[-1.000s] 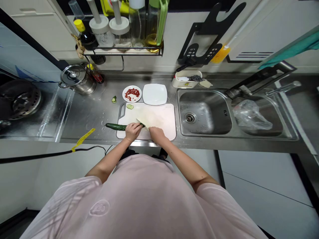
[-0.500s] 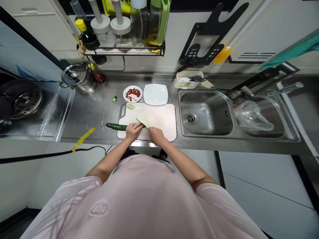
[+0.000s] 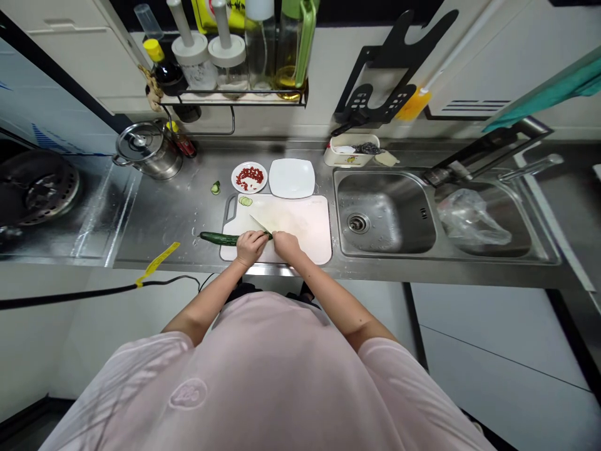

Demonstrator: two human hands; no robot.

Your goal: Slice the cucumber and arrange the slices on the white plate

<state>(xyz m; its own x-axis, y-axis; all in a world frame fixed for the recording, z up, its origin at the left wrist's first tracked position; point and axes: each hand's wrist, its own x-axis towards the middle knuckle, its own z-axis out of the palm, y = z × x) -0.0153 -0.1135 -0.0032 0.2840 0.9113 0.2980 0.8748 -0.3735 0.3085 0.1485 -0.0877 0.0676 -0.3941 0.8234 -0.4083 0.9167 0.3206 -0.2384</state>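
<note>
Cucumber [image 3: 218, 238]: long and green; it lies partly on the white board [image 3: 305, 219], and its far left end sticks out past the board's left edge.
Left hand [image 3: 250, 247]: holds the cucumber near its right end, fingers bent over it.
Right hand [image 3: 286, 246]: wrapped around the knife [image 3: 260, 223], close beside the left hand; the blade points up and to the left.
Round slices [image 3: 245, 201]: in a small bunch at the board's top left.
Plates: a round one [image 3: 249, 178] with red bits on it, and a white square one [image 3: 292, 178] just beside it, both behind the board.
Sink [image 3: 385, 213]: right of the board.
</note>
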